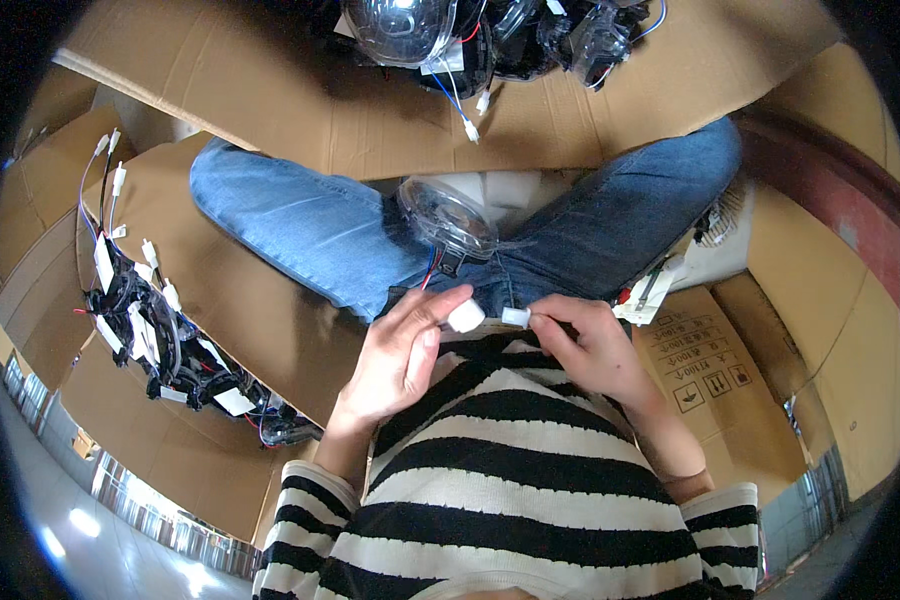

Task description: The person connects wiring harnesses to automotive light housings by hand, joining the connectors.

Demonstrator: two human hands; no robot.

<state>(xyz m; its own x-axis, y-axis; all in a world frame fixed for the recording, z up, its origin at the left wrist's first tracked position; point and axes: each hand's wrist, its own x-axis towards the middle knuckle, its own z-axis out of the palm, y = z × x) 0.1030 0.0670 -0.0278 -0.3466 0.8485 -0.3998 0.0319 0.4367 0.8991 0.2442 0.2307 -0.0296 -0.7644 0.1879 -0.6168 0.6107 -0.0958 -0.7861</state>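
Observation:
A round lamp (448, 220) with a clear lens rests in my lap between the thighs. Red and blue wires (432, 268) run from its black base toward my left hand (400, 350). That hand is closed, with a rounded white piece (465, 317) between thumb and fingers; its kind is not clear. My right hand (590, 345) pinches a small flat white piece, label-like (515, 316), by its right end. The two white pieces are close together with a narrow gap between them, in front of my striped top.
A cardboard sheet (270, 90) ahead bears several clear-lensed lamps (400, 30) with hanging wires. At left, more black lamps with white tags (145, 330) lie on cardboard. An open carton (710, 370) stands at right, beside a red-brown surface (820, 170).

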